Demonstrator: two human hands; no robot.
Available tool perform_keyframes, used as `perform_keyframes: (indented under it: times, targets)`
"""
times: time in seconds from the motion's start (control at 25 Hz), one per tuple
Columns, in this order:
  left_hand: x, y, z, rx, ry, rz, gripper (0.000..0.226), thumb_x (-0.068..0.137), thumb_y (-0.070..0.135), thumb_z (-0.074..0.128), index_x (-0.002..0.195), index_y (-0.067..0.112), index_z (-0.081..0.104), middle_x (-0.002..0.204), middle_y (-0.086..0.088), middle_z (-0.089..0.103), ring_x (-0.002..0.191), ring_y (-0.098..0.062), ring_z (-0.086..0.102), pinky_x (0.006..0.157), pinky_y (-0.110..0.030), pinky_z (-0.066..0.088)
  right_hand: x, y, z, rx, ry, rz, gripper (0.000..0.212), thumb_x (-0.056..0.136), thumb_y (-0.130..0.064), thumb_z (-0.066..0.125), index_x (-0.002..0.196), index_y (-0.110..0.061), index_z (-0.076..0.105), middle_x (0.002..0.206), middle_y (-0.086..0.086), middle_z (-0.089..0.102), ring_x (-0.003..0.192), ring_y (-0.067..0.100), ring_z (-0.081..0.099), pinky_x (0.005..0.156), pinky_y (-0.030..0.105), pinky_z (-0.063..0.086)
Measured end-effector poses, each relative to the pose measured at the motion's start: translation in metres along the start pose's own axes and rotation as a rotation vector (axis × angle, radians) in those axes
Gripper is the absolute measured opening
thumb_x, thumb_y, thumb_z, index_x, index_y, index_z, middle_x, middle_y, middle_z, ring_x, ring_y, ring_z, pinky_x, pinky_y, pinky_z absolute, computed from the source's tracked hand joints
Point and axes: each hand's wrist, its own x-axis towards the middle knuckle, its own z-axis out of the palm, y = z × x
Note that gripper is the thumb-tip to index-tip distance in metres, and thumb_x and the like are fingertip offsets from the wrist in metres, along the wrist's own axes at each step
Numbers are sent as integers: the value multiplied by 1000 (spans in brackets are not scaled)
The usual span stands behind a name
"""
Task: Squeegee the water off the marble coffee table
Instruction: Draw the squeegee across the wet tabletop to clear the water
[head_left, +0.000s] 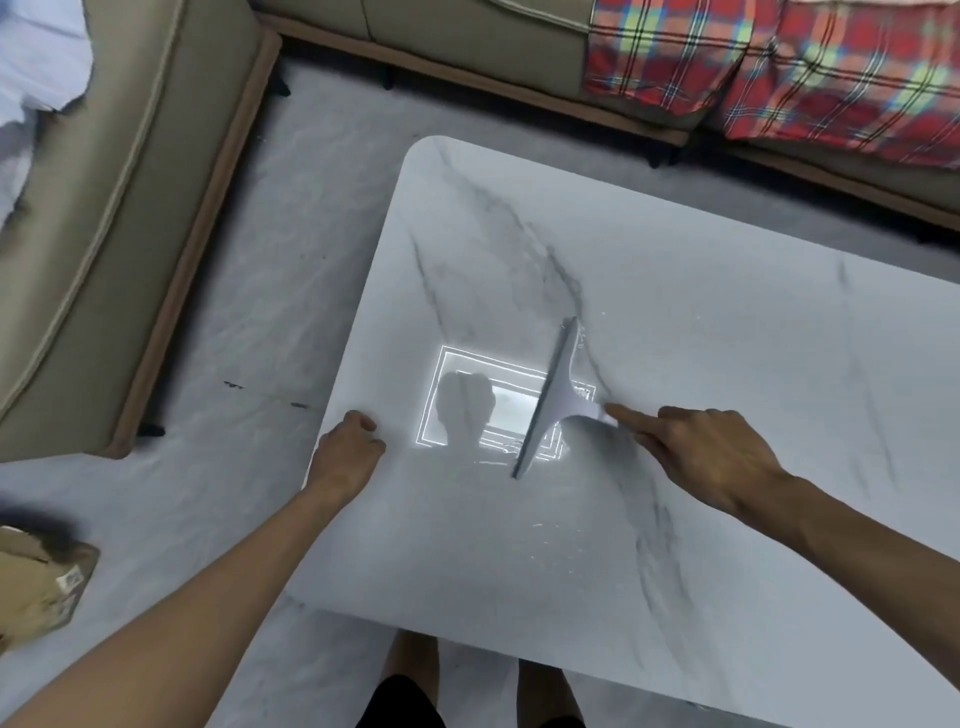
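Observation:
The white marble coffee table (727, 338) with grey veins fills the middle and right of the view. A white squeegee (550, 400) lies with its blade on the tabletop, running from far to near across a bright ceiling-light reflection. My right hand (711, 452) grips its handle, the index finger stretched along it. Small water droplets (540, 540) glint on the marble near the blade's near end and beside its far tip. My left hand (348, 447) rests with curled fingers on the table's left edge, holding nothing else.
A beige sofa (104, 234) stands to the left and another along the back, with a red plaid blanket (779, 67) draped on it. A cardboard box (36, 582) sits on the pale floor at lower left. My legs (415, 675) stand at the table's near edge.

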Motion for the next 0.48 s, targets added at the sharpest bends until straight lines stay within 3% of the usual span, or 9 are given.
perform_keyframes:
  times: [0.16,0.32,0.48]
  targets:
    - [-20,-17,0,-154,113,-17,33,90,9,55,123,5,52,121,-14,59,104,-31,58,84,-32,45,26,-75,-1,78,-3,-236,42,101,-44,24,142,-53,20,94,-2,62,77,32,62,58,33,39]
    - [-44,-63,2,-251,184,-152,42,88,7,52,129,8,42,115,-15,56,90,-27,52,76,-31,39,57,-183,31,94,-85,-481,46,102,-34,35,146,-43,25,113,4,64,92,33,63,63,33,38]
    - [-64,-100,17,-248,99,-233,41,86,3,48,126,10,47,120,-17,57,93,-26,49,78,-31,38,56,-208,59,59,-87,-521,45,102,-34,36,145,-44,27,111,3,64,95,30,64,70,34,43]
